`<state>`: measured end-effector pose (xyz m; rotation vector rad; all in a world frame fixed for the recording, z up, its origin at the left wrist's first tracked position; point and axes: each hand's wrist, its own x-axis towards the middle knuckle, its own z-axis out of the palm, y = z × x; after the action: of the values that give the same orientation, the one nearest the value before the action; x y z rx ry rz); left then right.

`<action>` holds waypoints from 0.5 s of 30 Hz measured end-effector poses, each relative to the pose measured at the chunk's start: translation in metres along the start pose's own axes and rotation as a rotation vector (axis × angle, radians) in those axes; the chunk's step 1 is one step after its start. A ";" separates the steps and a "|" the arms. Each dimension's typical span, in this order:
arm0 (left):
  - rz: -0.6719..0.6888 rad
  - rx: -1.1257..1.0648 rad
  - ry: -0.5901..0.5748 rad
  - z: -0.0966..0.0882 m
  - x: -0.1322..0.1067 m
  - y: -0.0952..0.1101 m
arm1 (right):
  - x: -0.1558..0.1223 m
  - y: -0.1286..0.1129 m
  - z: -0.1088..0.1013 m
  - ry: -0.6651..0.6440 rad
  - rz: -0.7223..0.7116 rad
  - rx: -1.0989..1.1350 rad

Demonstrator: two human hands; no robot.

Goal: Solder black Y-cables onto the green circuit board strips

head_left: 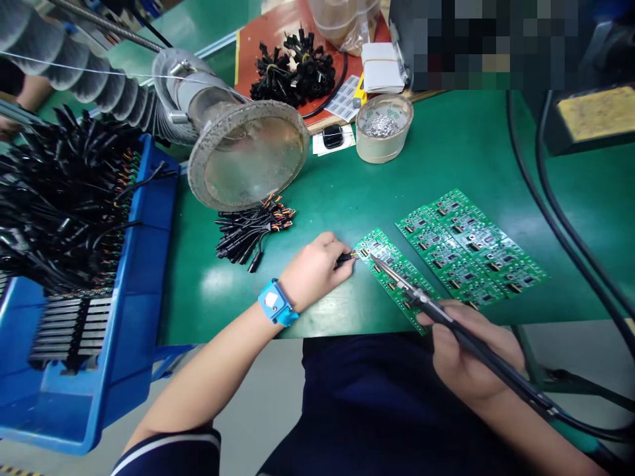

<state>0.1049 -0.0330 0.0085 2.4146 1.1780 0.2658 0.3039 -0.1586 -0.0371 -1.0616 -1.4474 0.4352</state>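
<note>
Head view: left hand (317, 268) pinching black wire connector (344, 259) between closed fingertips, pressing it vs. edge of green circuit board strip (397, 277) at table's 6 o'clock. Right hand (466, 357) clamping soldering iron (421, 297), tip touching board's 10 o'clock end. Lying nearby: more boards (471, 248) at 2 o'clock, wire bundle (253, 231) at 9, fume funnel (248, 155) at 10.
</note>
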 end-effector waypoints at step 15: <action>0.215 0.408 0.110 0.008 -0.015 -0.004 | 0.000 -0.001 0.000 0.020 0.018 -0.053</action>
<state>0.0958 -0.0447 0.0003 2.9243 1.1043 0.2448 0.3036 -0.1588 -0.0367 -1.1192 -1.4396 0.4005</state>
